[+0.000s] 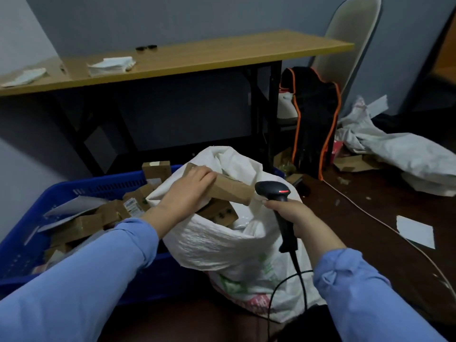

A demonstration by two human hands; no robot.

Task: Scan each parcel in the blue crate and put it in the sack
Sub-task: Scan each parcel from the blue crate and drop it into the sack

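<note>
The left hand [188, 191] has its fingers clamped over a long cardboard parcel [233, 190], held above the open mouth of the white sack [222, 245]. At the parcel's 3 o'clock, the right hand [293, 215] has its fingers wrapped round the scanner [274, 191], whose red light is on. A few boxes [218, 213] already lie inside the sack. At the sack's 9 o'clock, the blue crate [81, 187] is piled with cartons [81, 224], so most of the work seems left.

Blue crate [81, 187] partly behind left sleeve [81, 280]
</note>
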